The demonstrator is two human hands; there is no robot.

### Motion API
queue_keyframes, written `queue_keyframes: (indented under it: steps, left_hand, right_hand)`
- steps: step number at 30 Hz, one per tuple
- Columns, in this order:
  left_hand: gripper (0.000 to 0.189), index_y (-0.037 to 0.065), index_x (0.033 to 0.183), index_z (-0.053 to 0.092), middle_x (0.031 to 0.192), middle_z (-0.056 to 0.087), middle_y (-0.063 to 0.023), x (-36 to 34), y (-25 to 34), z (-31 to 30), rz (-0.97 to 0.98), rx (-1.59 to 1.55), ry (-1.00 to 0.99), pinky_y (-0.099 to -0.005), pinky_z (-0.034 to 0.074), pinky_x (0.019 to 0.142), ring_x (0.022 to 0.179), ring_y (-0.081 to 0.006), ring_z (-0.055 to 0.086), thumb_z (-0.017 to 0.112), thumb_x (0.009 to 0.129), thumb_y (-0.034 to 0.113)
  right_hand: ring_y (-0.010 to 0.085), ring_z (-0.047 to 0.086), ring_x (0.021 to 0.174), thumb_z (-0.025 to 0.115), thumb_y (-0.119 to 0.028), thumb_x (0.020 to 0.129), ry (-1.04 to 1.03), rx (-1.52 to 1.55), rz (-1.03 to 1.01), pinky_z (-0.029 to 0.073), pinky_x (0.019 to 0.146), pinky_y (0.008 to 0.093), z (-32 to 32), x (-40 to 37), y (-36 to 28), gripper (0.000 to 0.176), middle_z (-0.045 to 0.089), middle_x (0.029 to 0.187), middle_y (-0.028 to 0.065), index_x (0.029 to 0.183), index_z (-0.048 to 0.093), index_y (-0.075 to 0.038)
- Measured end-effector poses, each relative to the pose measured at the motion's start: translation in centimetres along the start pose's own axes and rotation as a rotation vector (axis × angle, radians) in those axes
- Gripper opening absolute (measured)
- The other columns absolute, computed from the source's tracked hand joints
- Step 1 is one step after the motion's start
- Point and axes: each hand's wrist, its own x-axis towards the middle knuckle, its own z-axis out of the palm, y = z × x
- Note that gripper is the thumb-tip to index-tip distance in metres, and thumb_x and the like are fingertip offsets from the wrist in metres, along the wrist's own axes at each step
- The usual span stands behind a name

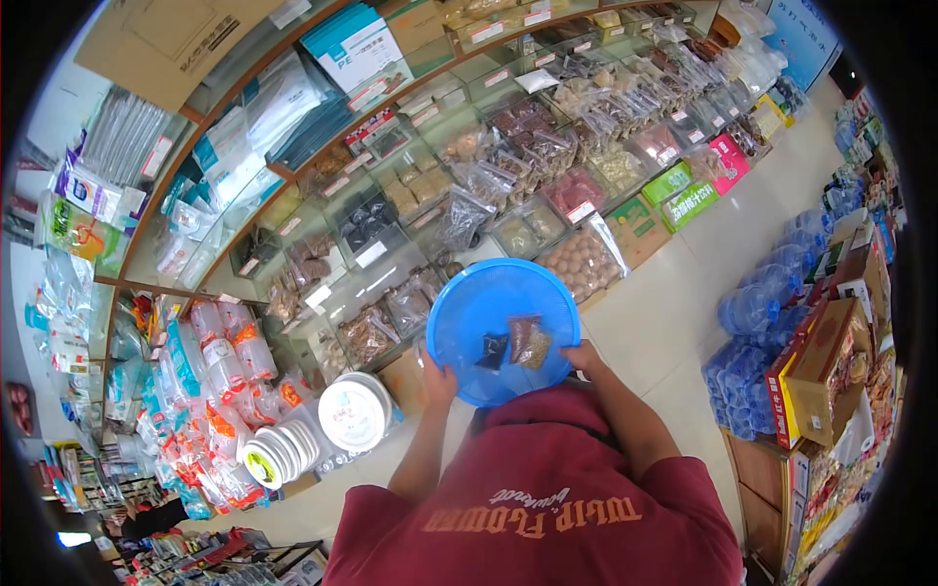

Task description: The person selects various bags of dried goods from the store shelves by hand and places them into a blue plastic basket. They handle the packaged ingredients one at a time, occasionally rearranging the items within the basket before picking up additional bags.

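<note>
Both my hands hold a round blue plastic basin [471,305] in front of my body. My left hand [439,380] grips its lower left rim, and my right hand [584,360] grips the lower right rim. Inside the basin lie a small bag of dark contents [493,352] and, to its right, bagged brownish dry goods [529,342], perhaps two packets side by side. What those packets contain is too small to tell. The fingers under the rim are partly hidden.
Ahead, glass bins hold bagged dry goods [520,156], with round brown items [583,260] near the basin. White round lids [354,413] stand at left. Blue water bottles [747,376] and cardboard boxes [827,366] line the right side. Pale floor tiles [653,322] run between.
</note>
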Motion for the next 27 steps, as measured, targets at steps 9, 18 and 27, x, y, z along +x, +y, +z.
queue_keyframes:
  steps: [9, 18, 27]
  left_hand:
    - [0.058, -0.002, 0.130, 0.027, 0.114, 0.050, -0.0276, 2.8, 3.7, 8.9, 0.201, 0.017, -0.181, -0.0447, 0.040, 0.090, 0.104, -0.0432, 0.050, 0.046, 0.075, 0.001]
    - [0.062, -0.005, 0.132, 0.020, 0.105, 0.055, -0.0298, 0.5, 4.5, 12.7, -0.134, 0.149, -0.207, -0.0472, 0.044, 0.082, 0.096, -0.0451, 0.055, 0.048, 0.077, 0.004]
    - [0.067, -0.006, 0.133, 0.017, 0.110, 0.051, -0.0324, -0.9, 4.8, 11.5, -0.162, 0.216, -0.147, -0.0476, 0.043, 0.084, 0.099, -0.0446, 0.053, 0.052, 0.077, 0.008]
  right_hand:
    - [0.0248, 0.063, 0.077, 0.063, -0.013, 0.075, 0.058, 0.115, 0.152, 0.053, 0.065, 0.0390, -9.9, 2.1, -0.9, 0.025, 0.064, 0.089, 0.0114, 0.098, 0.062, -0.002]
    - [0.0205, 0.062, 0.072, 0.062, -0.016, 0.077, -0.024, 0.086, 0.089, 0.051, 0.061, 0.0357, -14.0, 3.7, -1.1, 0.021, 0.064, 0.084, 0.0067, 0.096, 0.062, -0.006]
    - [0.0178, 0.062, 0.064, 0.060, -0.012, 0.075, -0.081, -0.005, 0.015, 0.050, 0.051, 0.0322, -13.0, 5.3, -3.4, 0.017, 0.064, 0.077, 0.0091, 0.089, 0.063, -0.001]
